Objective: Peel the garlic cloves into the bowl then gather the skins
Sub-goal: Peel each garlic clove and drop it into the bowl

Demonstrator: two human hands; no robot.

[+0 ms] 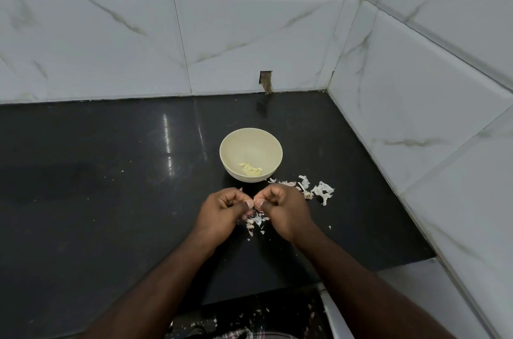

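**Two hands on one clove, one bowl behind**

One cream bowl (251,154) stands on the black counter (111,172), just beyond the hands. In its bottom lies a small heap of peeled cloves (251,169) — about five, though they overlap and the count is unsure.

The left hand (224,211) and right hand (280,209) meet thumb to thumb, fingers curled inward, both pinching a small garlic clove (254,197) between them. Only a sliver of it shows; whether any skin is left on it cannot be made out.

Skins lie in two loose groups: a larger pile of skins (311,188) to the right of the bowl, partly hidden by the right hand, and smaller scraps (256,223) on the counter under the hands — too many and too small to count. A few specks lie scattered to the left. More bits lie on the floor below the counter edge, dim and hard to tell apart.
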